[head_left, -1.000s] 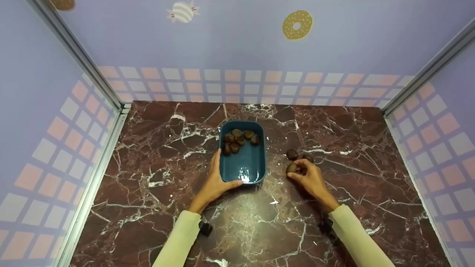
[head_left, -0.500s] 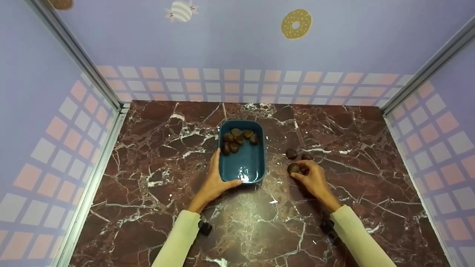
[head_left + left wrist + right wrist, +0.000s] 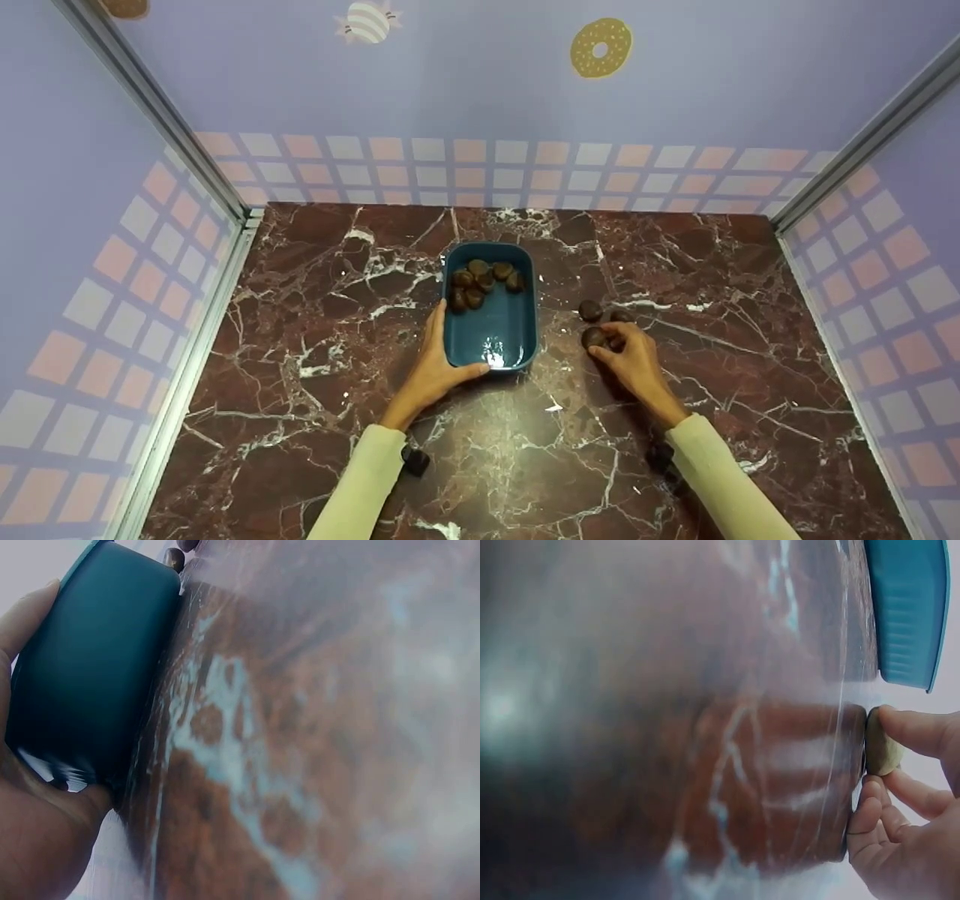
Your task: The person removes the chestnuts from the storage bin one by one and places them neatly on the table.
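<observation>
A blue rectangular container stands upright in the middle of the head view. Inside its far part lie several brown chestnuts. My left hand holds its near left corner, fingers along the left side and thumb on the near edge. To the right of the container, my right hand pinches a chestnut between thumb and fingers, low at the tabletop. That chestnut shows a pale side in the right wrist view. Two more chestnuts lie just beyond this hand, one in full view, another partly hidden.
The table has a glossy dark red marble pattern with white veins. A patterned wall closes off the back, and side panels stand at left and right. Black wrist cameras sit at both cuffs.
The chestnut in my right hand has turned slightly, its lighter face giving way to a darker one, and shifted a little right. My left hand and the container stay put.
</observation>
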